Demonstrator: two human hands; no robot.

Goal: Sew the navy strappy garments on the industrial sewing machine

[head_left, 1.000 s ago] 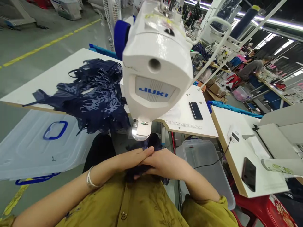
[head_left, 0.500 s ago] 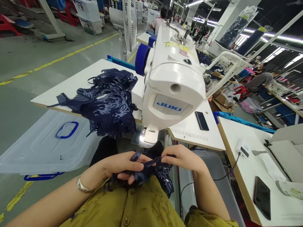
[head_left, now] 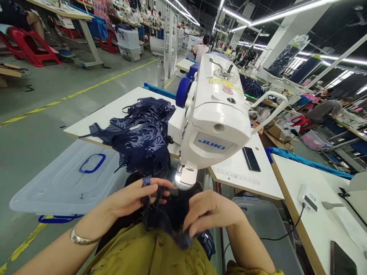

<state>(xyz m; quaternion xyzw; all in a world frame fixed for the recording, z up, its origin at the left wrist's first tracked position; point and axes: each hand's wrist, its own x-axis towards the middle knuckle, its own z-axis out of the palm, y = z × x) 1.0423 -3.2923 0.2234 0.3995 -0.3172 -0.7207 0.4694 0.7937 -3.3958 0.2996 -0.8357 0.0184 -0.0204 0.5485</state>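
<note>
While both hands work at lap level | left hand point(head_left: 134, 196) pinches one end of lace piece point(head_left: 160, 219), right hand point(head_left: 209, 210) its lower edge, both grips closed on it, just before machine point(head_left: 215, 122) | best kept taut and flat between pinches | lace pile point(head_left: 143, 133) on bench point(head_left: 237, 172) | reads "JUKI".

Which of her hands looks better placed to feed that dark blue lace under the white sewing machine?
Left, probably: the left hand pinches the dark blue lace piece just beside the white sewing machine, nearer than the right hand.
</note>
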